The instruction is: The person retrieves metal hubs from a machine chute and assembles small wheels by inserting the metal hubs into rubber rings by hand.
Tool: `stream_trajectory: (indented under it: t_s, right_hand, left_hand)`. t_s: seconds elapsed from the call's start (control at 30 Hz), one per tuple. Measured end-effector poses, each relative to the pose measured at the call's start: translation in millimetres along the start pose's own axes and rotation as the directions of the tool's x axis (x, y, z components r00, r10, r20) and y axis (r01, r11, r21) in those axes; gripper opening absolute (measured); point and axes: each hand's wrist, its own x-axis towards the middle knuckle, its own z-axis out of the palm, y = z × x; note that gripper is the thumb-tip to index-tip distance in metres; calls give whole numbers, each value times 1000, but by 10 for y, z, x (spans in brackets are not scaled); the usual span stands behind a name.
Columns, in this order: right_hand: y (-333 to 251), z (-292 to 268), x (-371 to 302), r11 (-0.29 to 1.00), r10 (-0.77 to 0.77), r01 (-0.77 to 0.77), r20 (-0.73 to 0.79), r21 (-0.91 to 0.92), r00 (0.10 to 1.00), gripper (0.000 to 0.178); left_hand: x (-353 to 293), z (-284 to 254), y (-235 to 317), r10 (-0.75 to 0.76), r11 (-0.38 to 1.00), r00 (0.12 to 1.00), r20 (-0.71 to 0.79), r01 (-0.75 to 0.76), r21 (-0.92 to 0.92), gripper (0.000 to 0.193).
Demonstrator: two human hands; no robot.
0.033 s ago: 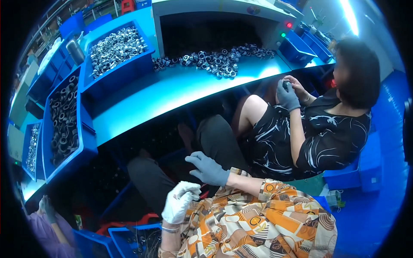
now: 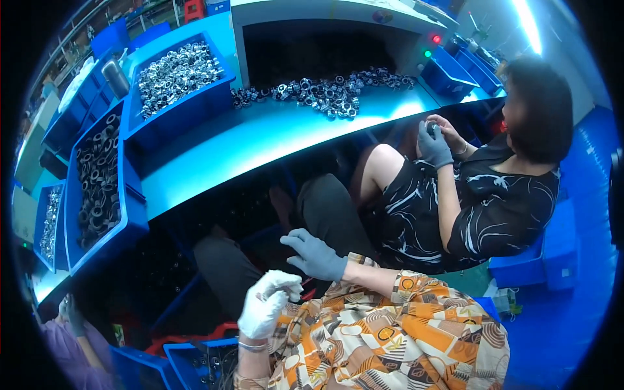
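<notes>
My left hand (image 2: 263, 309), in a white glove, is held over my lap with its fingers half curled. A gap shows between thumb and fingers, and I see nothing in it. Just right of it and a little farther away, my right hand (image 2: 317, 255) wears a grey glove. Its fingers point left, stretched out, with the thumb apart and nothing held. Both hands are in the air, away from the bench. Nearest them are my patterned orange and brown shirt (image 2: 396, 325) and my dark trousers (image 2: 227, 265).
Small shiny metal rings (image 2: 325, 94) are heaped on the lit bench (image 2: 260, 140). Left stand a blue bin (image 2: 227, 68) of metal rings and another blue bin (image 2: 133, 218) of dark rings. A co-worker (image 2: 500, 195) sits at right handling a small part; another person's purple sleeve (image 2: 75, 354) shows lower left.
My left hand has shifted slightly left, and its wrist has turned a little. My right hand stays nearly still.
</notes>
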Motion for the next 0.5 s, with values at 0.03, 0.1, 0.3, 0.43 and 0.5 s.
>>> stream_trajectory:
  t_s: [0.03,0.1,0.3,0.43,0.5]
  right_hand:
    - [-17,-8,2,1000,2,-2,6,-18,1000,47]
    - [-67,-31,-17,999,-19,18,-30,-29,999,45]
    - [-298,-161,-253,993,-95,90,-63,-79,994,43]
    - [-397,-299,-400,999,-37,34,-65,-36,997,41]
    - [-442,-338,-433,989,-112,103,-83,-110,990,46]
  left_hand:
    - [34,41,240,159,984,982,102,-149,-99,36]
    - [52,169,712,351,910,896,272,-257,-326,44]
    - [-190,484,1781,664,697,143,734,-475,-538,49]
    - [-523,530,2098,646,703,35,763,-417,-576,38]
    - [-672,538,2161,631,709,8,776,-413,-572,33]
